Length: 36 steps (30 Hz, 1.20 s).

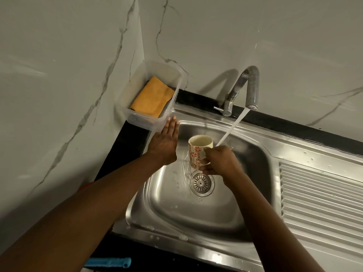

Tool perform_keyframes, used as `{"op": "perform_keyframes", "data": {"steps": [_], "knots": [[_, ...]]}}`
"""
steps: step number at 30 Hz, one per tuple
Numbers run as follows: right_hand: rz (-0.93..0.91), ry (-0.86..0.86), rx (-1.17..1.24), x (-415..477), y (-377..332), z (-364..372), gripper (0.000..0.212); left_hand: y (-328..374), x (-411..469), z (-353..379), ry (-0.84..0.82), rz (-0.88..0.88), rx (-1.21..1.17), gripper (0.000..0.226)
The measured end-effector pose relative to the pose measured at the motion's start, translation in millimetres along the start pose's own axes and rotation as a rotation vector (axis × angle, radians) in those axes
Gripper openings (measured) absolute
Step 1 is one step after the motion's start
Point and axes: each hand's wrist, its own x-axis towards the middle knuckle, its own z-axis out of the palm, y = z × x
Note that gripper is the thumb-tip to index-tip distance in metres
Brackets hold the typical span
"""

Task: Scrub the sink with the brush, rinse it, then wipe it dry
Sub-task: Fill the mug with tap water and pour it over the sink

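In the right hand (220, 161) a flowered mug (196, 154) is gripped by its handle, above the drain (201, 183) of the steel sink (196, 213). The left hand (165, 146) is held flat, fingers straight, at the sink's far-left corner. Water from the tap (250, 85) is met by the right hand. An orange cloth (152, 98) is seen folded in a clear tub (141, 122), far left.

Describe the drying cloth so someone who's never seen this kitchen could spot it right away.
Find the steel sink, then look at its far left corner, where a clear plastic tub sits on the black counter against the marble wall. The cloth lies folded inside it: plain orange and soft, unlike the flowered mug over the basin.
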Motion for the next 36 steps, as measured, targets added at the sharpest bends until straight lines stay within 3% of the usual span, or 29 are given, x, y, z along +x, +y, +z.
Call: {"op": "perform_keyframes", "data": {"steps": [4, 8, 15, 21, 36], "knots": [[0.005, 0.028, 0.386, -12, 31, -7, 0.025, 3, -11, 1, -0.001, 0.036, 0.010, 0.107], [-0.072, 0.025, 0.564, -17, 50, -21, 0.031, 8, -19, 0, 0.005, 0.052, -0.040, 0.095], [-0.180, 0.022, 0.605, -23, 48, -32, 0.031, 33, -29, -24, 0.072, 0.127, -0.208, 0.061], [-0.257, 0.027, 0.577, -31, 36, -37, 0.037, 48, -43, -50, 0.110, 0.013, -0.492, 0.047], [-0.330, 0.024, 0.582, -34, 23, -47, 0.036, 50, -54, -73, 0.162, 0.024, -0.505, 0.038]]}}
